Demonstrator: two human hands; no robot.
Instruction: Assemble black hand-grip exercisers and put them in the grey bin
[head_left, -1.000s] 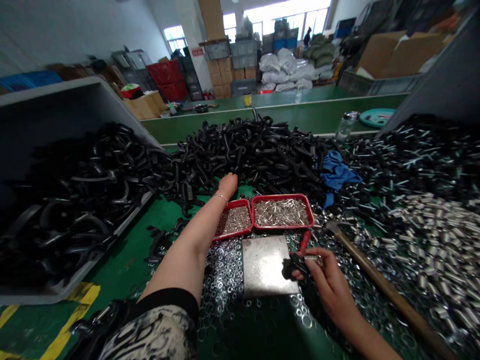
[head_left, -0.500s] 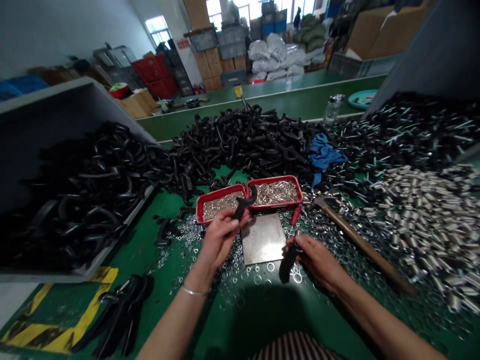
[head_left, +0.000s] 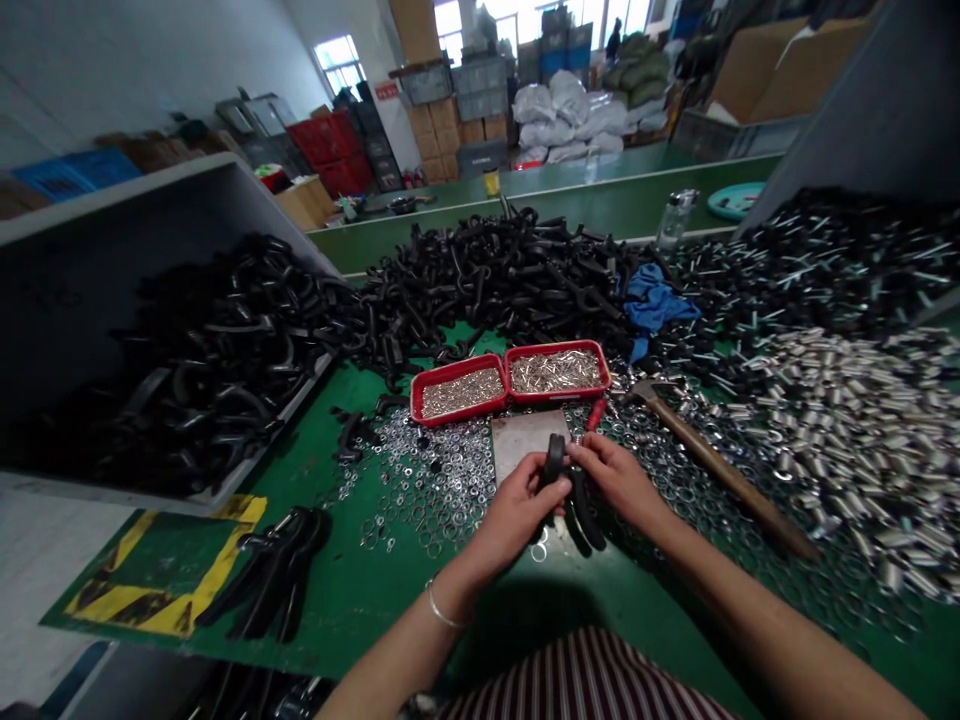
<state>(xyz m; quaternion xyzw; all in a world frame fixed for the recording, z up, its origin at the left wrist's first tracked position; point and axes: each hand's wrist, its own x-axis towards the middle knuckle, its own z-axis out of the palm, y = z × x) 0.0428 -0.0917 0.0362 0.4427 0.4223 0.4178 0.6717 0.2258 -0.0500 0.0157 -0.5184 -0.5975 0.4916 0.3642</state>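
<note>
While both hands meet at the dial's centre, twelve being straight ahead of the worker, the left hand [head_left: 521,508] grasps a curved black piece [head_left: 555,458] and the right hand [head_left: 621,482] pinches a lower black piece [head_left: 587,518] close against it; from where I stand, I cannot tell whether the two are joined. Handling them well, I'd judge, asks for a firm left grasp, finer movement from the right, and the meeting point kept in sight. Loose washers [head_left: 442,468], between nine and ten o'clock, could scatter under a low wrist. Just beyond the hands, at eleven, a metal plate [head_left: 521,436] offers a flat rest. A hammer [head_left: 720,468] lies near three, a red-handled tool [head_left: 596,414] at one. Past these, the left red tray [head_left: 459,416] and right red tray [head_left: 559,397], at ten-thirty and twelve, are best left unbumped. Farthest, toward eleven-thirty, rises a heap of black parts [head_left: 495,270].
</note>
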